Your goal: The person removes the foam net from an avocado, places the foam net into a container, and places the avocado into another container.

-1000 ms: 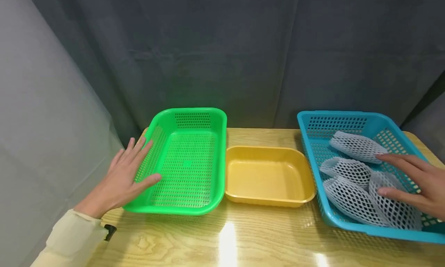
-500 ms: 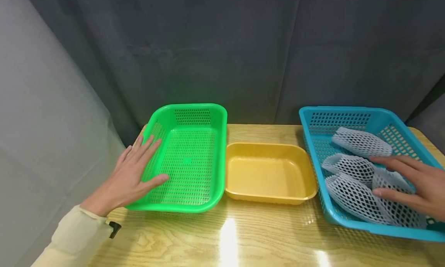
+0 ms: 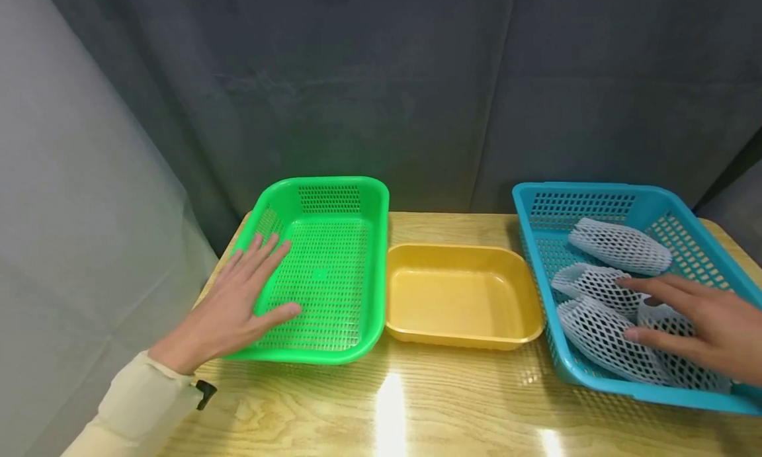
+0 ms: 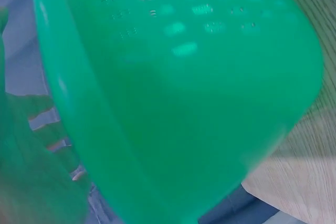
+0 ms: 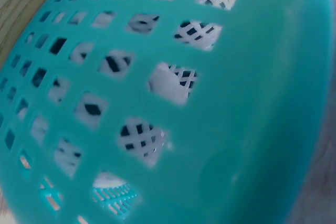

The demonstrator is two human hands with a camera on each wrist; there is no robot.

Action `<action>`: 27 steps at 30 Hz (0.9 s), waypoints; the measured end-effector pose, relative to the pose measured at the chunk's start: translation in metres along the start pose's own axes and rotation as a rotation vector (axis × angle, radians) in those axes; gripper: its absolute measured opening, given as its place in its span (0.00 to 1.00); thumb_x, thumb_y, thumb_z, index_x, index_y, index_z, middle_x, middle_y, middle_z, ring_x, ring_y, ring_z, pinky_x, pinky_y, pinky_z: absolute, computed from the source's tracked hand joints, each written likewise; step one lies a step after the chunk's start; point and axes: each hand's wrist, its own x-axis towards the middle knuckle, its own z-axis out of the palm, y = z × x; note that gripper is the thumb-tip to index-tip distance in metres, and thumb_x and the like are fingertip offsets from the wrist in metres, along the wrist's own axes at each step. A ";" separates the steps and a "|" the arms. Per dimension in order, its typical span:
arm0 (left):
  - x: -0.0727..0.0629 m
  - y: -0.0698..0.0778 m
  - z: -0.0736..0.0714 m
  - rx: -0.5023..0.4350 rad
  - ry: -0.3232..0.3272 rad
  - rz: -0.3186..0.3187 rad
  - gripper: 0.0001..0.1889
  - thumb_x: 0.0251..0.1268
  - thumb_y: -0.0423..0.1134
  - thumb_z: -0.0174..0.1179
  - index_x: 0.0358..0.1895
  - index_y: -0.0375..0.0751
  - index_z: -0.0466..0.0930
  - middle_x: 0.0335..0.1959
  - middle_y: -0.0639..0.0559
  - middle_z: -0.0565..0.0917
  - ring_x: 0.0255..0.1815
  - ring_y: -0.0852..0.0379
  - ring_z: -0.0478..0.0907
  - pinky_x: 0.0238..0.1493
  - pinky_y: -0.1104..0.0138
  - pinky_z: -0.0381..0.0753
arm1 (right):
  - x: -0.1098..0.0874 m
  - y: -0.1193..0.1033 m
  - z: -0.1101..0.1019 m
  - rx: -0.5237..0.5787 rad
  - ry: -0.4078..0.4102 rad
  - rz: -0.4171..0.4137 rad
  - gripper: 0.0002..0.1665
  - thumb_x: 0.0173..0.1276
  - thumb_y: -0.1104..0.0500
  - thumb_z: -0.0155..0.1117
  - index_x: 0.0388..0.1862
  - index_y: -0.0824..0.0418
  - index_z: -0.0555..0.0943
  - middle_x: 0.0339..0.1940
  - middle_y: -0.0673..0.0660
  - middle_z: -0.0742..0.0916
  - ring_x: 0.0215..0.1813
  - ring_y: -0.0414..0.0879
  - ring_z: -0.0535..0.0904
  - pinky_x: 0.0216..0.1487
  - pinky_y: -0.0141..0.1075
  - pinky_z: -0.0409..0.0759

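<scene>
In the head view my left hand [image 3: 238, 305] is over the near left side of a green plastic basket [image 3: 381, 278], fingers spread and holding nothing. Its fingers also show beside the basket wall [image 4: 157, 119] in the left wrist view. My right hand [image 3: 708, 325], cut off by the frame edge, is over a blue basket [image 3: 536, 272] with several white foam net sleeves in it. The thumb and fingers are extended above a front foam net [image 3: 607, 338] and a middle foam net [image 3: 601, 288]; whether they touch is unclear. A far foam net [image 3: 620, 245] lies apart.
Between the baskets stands a shallow yellow tray [image 3: 464, 298] on a wooden table [image 3: 309, 404]. A dark curtain [image 3: 369, 100] hangs behind, and a grey cloth [image 3: 89, 212] is at the left. The blue basket's perforated wall [image 5: 231, 119] fills the right wrist view.
My left hand has moved right, further over the green basket. My right hand has shifted left above the foam nets. The baskets sit slightly higher in the view.
</scene>
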 end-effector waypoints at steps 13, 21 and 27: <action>0.004 0.015 0.008 0.006 -0.021 0.045 0.49 0.70 0.64 0.60 0.85 0.59 0.42 0.88 0.50 0.47 0.89 0.41 0.43 0.83 0.38 0.44 | 0.007 -0.008 0.005 0.046 -0.057 -0.055 0.39 0.57 0.39 0.79 0.65 0.52 0.79 0.56 0.60 0.87 0.38 0.40 0.85 0.32 0.40 0.81; 0.008 0.024 0.012 0.008 -0.012 0.073 0.49 0.69 0.66 0.59 0.85 0.61 0.43 0.88 0.52 0.48 0.89 0.44 0.43 0.84 0.41 0.45 | 0.011 -0.016 0.005 0.051 -0.108 -0.069 0.37 0.59 0.36 0.76 0.63 0.50 0.81 0.54 0.51 0.87 0.39 0.30 0.78 0.34 0.35 0.79; 0.014 0.032 0.015 -0.026 -0.022 0.090 0.49 0.69 0.67 0.58 0.85 0.62 0.41 0.88 0.53 0.46 0.89 0.45 0.42 0.85 0.41 0.44 | 0.013 -0.018 0.008 0.088 -0.142 -0.070 0.39 0.60 0.35 0.75 0.65 0.54 0.81 0.60 0.60 0.86 0.54 0.56 0.87 0.45 0.54 0.85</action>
